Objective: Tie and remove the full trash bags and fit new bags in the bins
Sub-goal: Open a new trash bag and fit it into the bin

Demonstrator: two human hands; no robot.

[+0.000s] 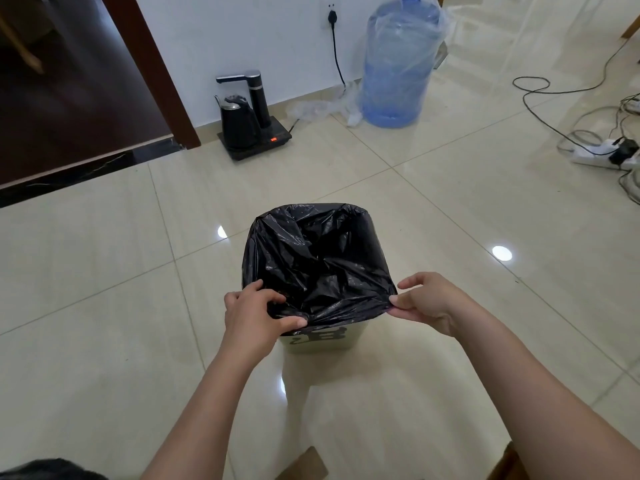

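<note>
Low in the frame, our left hand (254, 315) and right hand (427, 306) each pinch the near hem of the black bag (318, 258), draped over the bin (322, 341) at centre. We judge the film light, soft and slippery, best gripped at the hem.

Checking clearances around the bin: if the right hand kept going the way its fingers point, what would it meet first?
The right hand points leftward along the near rim, so it would probably meet the crinkled black plastic trash bag it pinches, then the left hand.
</note>
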